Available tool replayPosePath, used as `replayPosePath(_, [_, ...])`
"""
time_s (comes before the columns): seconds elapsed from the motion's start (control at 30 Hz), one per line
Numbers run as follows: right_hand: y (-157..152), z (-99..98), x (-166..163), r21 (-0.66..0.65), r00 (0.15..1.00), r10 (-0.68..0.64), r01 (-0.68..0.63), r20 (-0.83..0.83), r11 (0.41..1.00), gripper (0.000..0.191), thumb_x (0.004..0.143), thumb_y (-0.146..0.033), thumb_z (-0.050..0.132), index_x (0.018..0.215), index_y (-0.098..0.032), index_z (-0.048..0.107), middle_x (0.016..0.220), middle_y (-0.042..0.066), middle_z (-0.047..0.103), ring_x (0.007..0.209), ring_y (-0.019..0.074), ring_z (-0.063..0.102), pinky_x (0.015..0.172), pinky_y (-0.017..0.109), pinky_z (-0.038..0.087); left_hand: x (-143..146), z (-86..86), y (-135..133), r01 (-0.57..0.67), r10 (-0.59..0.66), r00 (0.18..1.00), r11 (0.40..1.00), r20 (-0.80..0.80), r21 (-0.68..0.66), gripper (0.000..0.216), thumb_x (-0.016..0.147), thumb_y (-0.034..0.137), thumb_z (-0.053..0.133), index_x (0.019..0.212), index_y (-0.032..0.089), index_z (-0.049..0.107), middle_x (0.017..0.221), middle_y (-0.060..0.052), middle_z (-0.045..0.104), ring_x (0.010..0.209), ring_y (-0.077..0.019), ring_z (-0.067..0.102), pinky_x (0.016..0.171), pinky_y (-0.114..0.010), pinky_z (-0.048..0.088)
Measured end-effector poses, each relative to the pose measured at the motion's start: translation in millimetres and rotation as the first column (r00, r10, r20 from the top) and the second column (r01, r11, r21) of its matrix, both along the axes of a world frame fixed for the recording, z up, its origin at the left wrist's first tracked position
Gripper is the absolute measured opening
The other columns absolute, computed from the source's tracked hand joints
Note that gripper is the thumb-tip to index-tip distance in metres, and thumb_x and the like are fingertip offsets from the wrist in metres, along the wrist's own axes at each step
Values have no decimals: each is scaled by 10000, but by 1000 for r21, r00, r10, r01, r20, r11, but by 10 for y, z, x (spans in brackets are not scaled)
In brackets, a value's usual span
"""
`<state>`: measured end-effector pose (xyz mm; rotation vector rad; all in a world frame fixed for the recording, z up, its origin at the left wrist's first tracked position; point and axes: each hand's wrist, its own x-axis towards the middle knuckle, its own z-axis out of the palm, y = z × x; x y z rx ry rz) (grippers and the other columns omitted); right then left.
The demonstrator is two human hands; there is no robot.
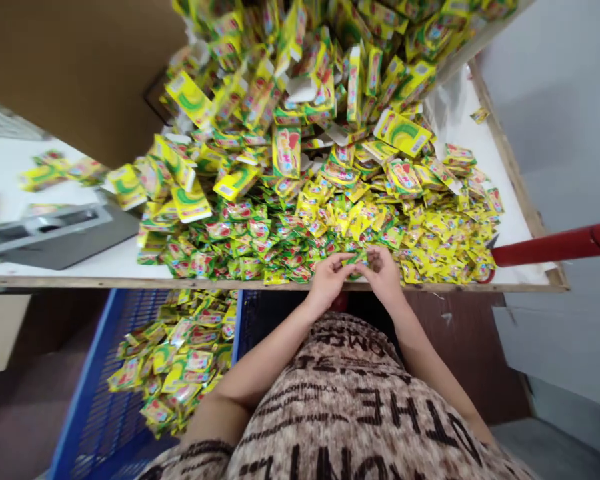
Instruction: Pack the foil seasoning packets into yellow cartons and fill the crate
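Note:
At the table's front edge, my left hand (pixel 329 280) and my right hand (pixel 383 273) come together with fingers pinched. Between their fingertips is a small green and yellow packet (pixel 356 258), partly covered by the fingers. Just beyond lie heaps of similar small packets, green ones (pixel 240 230) to the left and yellow ones (pixel 440 243) to the right. Behind these, a tall pile of small yellow and green cardboard boxes (pixel 286 152) rises, several with white flaps standing out.
A blue plastic crate (pixel 87 393) holding yellow boxes stands below the table at left. A grey tape dispenser (pixel 65 233) and a large brown carton (pixel 90 60) are on the left. A red bar (pixel 555 243) juts in from the right over the wooden table edge (pixel 510 153).

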<state>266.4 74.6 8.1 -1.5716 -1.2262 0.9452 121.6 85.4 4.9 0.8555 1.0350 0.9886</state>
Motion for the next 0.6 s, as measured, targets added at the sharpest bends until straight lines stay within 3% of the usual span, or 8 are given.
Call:
replayPosePath(0.07, [-41,18,-10,-10,992,96,-95,84,995,358,736,-440,738,1006,-216,667,906,46,665,811,207,603,721,329,482,-63,30,-20,40,-37,999,997,-37,63,231,754,311,726,954,199,749,868,-45,745,780,-181,677,766,-321,539])
replayPosePath(0.17, [-113,27,17,-16,981,145,-144,130,989,263,816,-463,663,891,-211,671,767,11,636,690,178,553,646,303,432,-202,156,71,101,-41,978,951,-203,293,153,823,319,661,877,220,765,889,-67,736,871,-206,677,828,-353,532])
replayPosePath(0.2, [-132,21,36,-3,980,114,-115,165,993,258,821,-465,659,807,-208,643,692,-9,585,638,161,507,607,290,395,-265,225,161,85,33,957,916,-287,392,155,843,325,645,867,227,762,903,-71,729,908,-211,669,863,-362,522])
replayPosePath(0.27, [-159,-3,76,38,967,35,-46,253,998,334,815,-465,666,650,-210,526,593,-41,450,577,134,404,560,275,320,-405,382,460,-17,302,861,822,-410,569,178,881,350,608,903,227,735,947,-78,707,972,-218,641,931,-385,491])
replayPosePath(0.33, [-179,-48,106,77,955,-21,-2,296,997,412,801,-468,677,592,-213,431,573,-54,366,569,124,348,552,273,286,-527,533,898,-150,576,683,712,-448,686,229,886,379,606,1022,206,671,1049,-102,668,1065,-242,595,991,-423,449])
replayPosePath(0.4, [-205,-111,112,81,961,-25,3,275,997,395,788,-483,686,613,-210,460,590,-49,391,586,128,367,560,272,302,-593,651,1380,-214,704,511,660,-493,720,439,821,392,697,1177,171,567,1198,-154,592,1198,-298,513,1044,-480,391])
replayPosePath(0.5, [-267,-209,99,25,987,32,-36,155,999,329,782,-501,689,726,-192,587,661,-16,525,636,151,460,587,276,365,-604,783,1888,-207,665,391,737,-637,643,741,707,343,813,1302,128,427,1320,-219,487,1314,-382,401,1093,-557,304])
replayPosePath(0.6, [-327,-218,111,-51,998,64,-63,19,997,320,774,-492,704,797,-179,643,717,6,604,662,164,523,603,282,409,-600,862,1862,-147,586,373,803,-719,578,778,683,279,817,1316,112,396,1320,-220,476,1297,-377,429,1078,-528,346])
